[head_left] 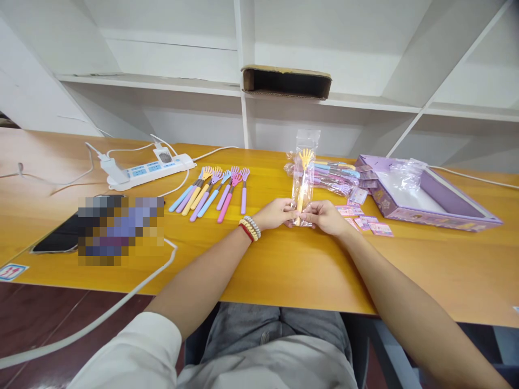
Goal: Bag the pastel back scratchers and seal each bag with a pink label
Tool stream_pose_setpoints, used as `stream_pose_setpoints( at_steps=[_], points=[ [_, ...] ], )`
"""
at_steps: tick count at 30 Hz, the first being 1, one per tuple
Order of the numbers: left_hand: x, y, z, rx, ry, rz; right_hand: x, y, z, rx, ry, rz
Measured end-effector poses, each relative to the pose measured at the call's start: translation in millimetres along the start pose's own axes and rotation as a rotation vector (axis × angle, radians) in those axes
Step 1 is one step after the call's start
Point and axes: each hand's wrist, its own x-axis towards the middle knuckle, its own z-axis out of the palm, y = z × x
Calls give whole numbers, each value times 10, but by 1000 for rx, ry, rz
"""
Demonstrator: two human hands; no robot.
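A clear plastic bag (311, 186) with a yellow hand-shaped scratcher (300, 197) inside is held upright over the table. My left hand (279, 214) pinches its lower left edge, and my right hand (324, 216) grips the lower right edge. To the left lie several loose scratchers (208, 192) with blue, purple, yellow and pink handles. Just behind the bag on the right is a pile of bagged scratchers (334, 175). Several small printed cards (367, 222) are spread to the right of my right hand.
A purple box (438, 214) holding clear plastic stands at the right. At the left are a white power strip (150, 172) with cables and a dark, partly blurred device (60, 232). An open cardboard box (287, 93) sits on the shelf behind.
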Motion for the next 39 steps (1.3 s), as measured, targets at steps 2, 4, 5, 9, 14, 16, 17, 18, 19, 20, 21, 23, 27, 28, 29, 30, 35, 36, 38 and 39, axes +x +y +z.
stream_pose_setpoints(
  at_steps=[2, 4, 5, 9, 14, 16, 17, 18, 19, 20, 21, 23, 27, 28, 29, 30, 35, 36, 38, 39],
  points=[
    [-6, 16, -31, 10, -35, 0, 6, 13, -12, -21, -4, 2],
    [-16, 31, -56, 16, -45, 3, 7, 24, -25, -46, -1, 7],
    [-20, 35, -64, 21, -42, -2, 6, 26, -30, -60, 6, 9],
    [-13, 31, -47, 106, 47, -55, 1, 1, -17, -117, 25, 7],
    [33, -3, 17, 257, 234, -66, 6, -49, 31, -117, 50, -27],
    [36, 5, 30, 275, 252, -64, 7, -50, 37, -118, 56, -41],
    [30, 17, 33, 275, 249, -63, 7, -46, 37, -121, 57, -41],
    [21, 32, 35, 275, 239, -62, 7, -41, 34, -128, 57, -39],
    [9, 49, 36, 273, 222, -61, 6, -36, 30, -137, 54, -34],
    [-5, 66, 37, 271, 201, -60, 4, -31, 26, -146, 49, -31],
    [-19, 81, 38, 268, 180, -60, 3, -28, 21, -153, 43, -28],
    [-40, 98, 41, 264, 147, -61, 1, -24, 14, -165, 36, -23],
    [-46, 89, 56, 315, 151, -57, 1, -18, 9, -185, 37, -19],
    [-44, 84, 63, 350, 167, -51, 2, -14, 10, -194, 39, -19],
    [-43, 81, 72, 392, 187, -43, 3, -8, 11, -203, 40, -20],
    [-44, 81, 83, 439, 210, -33, 5, -3, 11, -211, 40, -20],
    [-59, 110, 139, 671, 340, 40, 6, 13, 9, -223, 18, -40],
    [-62, 114, 143, 696, 355, 52, 4, 11, 8, -223, 13, -44],
    [-66, 112, 139, 704, 353, 66, -2, 5, 6, -219, 7, -47],
    [-68, 105, 132, 688, 337, 69, -6, 1, 4, -213, 5, -49]
  ],
)
